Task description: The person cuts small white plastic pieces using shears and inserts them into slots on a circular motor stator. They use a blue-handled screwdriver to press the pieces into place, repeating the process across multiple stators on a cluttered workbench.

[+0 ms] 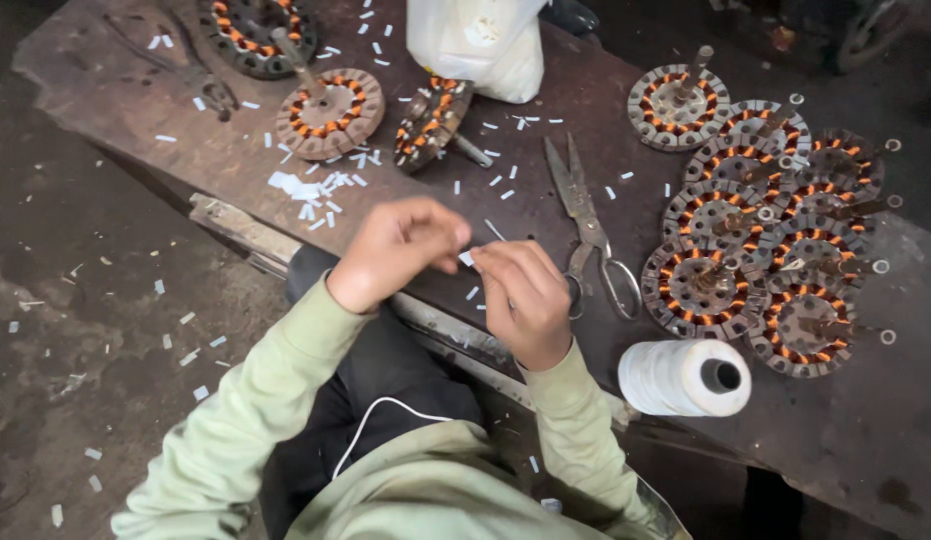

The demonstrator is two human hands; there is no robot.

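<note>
— Pale green sleeves [256, 400] lead up to what?
— Both hands meet at the desk's [106, 60] near edge. Left hand [394, 250] and right hand [526, 295] have their fingers pinched on one small white paper strip [467, 258] between them.
— Around them?
— Scissors [589, 230] just beside the right hand, a white thread spool [684, 377] near it, stacked motor stators [766, 230] toward the right end.

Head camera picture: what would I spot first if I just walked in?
Probably the two hands in the middle, the left hand and right hand, pinching a tiny white paper strip between them. On the right lies a heap of round motor coils with orange windings. Big scissors rest beside the hands, and a white spool of thread sits nearer the table edge.
</note>
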